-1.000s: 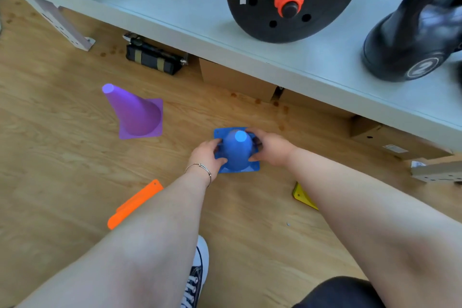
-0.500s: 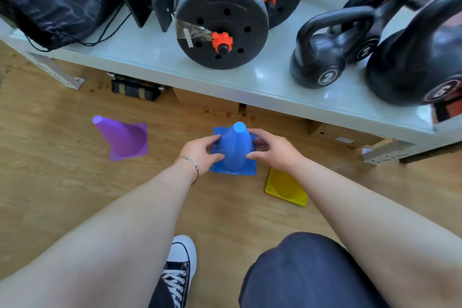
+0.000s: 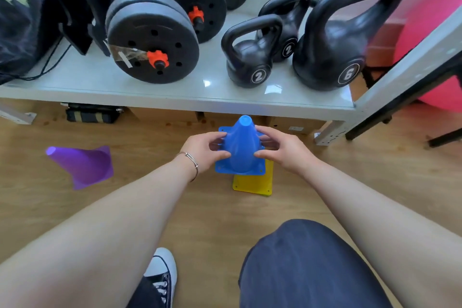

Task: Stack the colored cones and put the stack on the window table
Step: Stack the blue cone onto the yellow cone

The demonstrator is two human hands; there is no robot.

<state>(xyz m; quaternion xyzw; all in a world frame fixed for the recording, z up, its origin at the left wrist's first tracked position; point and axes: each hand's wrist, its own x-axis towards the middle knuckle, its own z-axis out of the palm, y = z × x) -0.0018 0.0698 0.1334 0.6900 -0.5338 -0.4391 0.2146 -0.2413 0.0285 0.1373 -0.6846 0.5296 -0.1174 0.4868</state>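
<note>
Floor [image 3: 375,170]: light wood planks, fills the lower view.
Table [image 3: 175,101]: low, white, glossy top, runs along the far side.
Pink ball [image 3: 430,20]: far right, behind the table corner.
Weights: plate dumbbells [image 3: 152,40] and black kettlebells [image 3: 332,52] marked 2 and 6 on the table; black bag [image 3: 20,27] at the left end.
Purple cone [image 3: 82,165]: on the floor, well left of the hands.
Blue cone [image 3: 242,147]: tip up, gripped from both sides just in front of the table edge.
Yellow cone [image 3: 252,185]: only its square base shows, under the blue one's base; contact unclear.
Left hand [image 3: 202,150]: fingers curled on the blue cone's left flank, bracelet [image 3: 191,160] on the wrist.
Right hand [image 3: 282,150]: fingers curled on its right flank.
</note>
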